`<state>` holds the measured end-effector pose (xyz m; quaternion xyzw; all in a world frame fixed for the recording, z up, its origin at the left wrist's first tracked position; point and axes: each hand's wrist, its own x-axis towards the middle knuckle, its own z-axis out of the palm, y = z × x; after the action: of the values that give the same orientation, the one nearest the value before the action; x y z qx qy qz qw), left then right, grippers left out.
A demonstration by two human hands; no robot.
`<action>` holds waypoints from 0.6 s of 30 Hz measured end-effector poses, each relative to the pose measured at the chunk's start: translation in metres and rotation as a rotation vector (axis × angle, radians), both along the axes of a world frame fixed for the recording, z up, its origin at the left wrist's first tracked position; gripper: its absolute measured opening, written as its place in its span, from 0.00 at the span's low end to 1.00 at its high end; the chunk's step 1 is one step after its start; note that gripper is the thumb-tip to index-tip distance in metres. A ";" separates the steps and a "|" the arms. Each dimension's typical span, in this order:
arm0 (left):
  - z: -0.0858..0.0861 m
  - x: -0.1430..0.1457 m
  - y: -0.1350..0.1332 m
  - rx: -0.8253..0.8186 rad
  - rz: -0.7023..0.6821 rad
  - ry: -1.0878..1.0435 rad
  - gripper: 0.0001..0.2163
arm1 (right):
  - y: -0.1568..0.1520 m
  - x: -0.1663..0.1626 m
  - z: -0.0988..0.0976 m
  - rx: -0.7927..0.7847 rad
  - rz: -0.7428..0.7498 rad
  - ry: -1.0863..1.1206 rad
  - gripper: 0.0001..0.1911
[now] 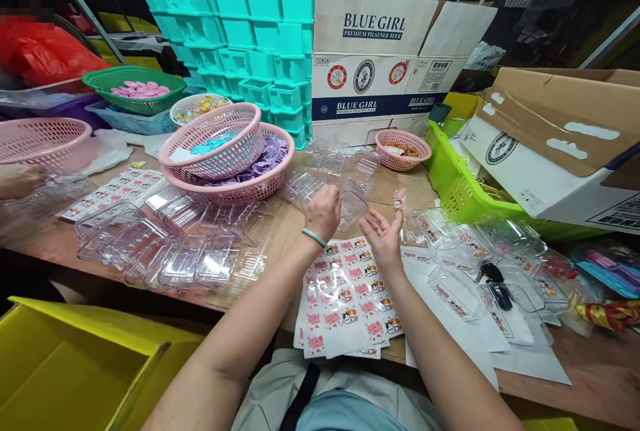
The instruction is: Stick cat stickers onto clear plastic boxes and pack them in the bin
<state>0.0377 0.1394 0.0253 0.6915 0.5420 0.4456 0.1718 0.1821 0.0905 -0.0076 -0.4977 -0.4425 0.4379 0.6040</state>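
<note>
My left hand [323,214], with a green bangle at the wrist, is closed at the edge of a clear plastic cover [353,207]. My right hand [385,239] is palm up with its fingers apart, just right of that cover. A small printed sticker [399,200] appears stuck to the right thumb's tip. Below both hands lies a stack of sticker sheets [345,291] printed with cartoon cats and pink lettering. More clear covers [333,161] lie loose behind the left hand. On the right, covers bearing stickers [455,294] rest on white paper.
Clear plastic pieces [200,261] spread at the left by pink baskets [277,184] of purple and blue parts. A small pink basket [395,161], cartons [370,64] and a green crate [445,177] stand behind. Keys [495,284] lie right. Another person's hand [20,181] is far left.
</note>
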 end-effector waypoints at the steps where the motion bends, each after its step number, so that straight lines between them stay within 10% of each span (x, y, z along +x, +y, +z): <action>1: -0.001 0.002 -0.002 -0.021 0.023 -0.060 0.04 | 0.001 -0.001 0.002 0.006 0.004 -0.017 0.56; 10: -0.025 0.011 -0.036 -0.451 -0.107 -0.591 0.14 | 0.029 0.012 0.000 0.383 -0.245 -0.813 0.41; 18: -0.016 -0.004 -0.019 -0.921 -0.111 -1.136 0.21 | 0.034 0.019 0.003 0.580 0.062 -1.106 0.44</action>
<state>0.0340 0.1204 0.0098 0.2378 0.4660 0.4530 0.7218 0.2012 0.1246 -0.0048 -0.4534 -0.8047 -0.0051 0.3832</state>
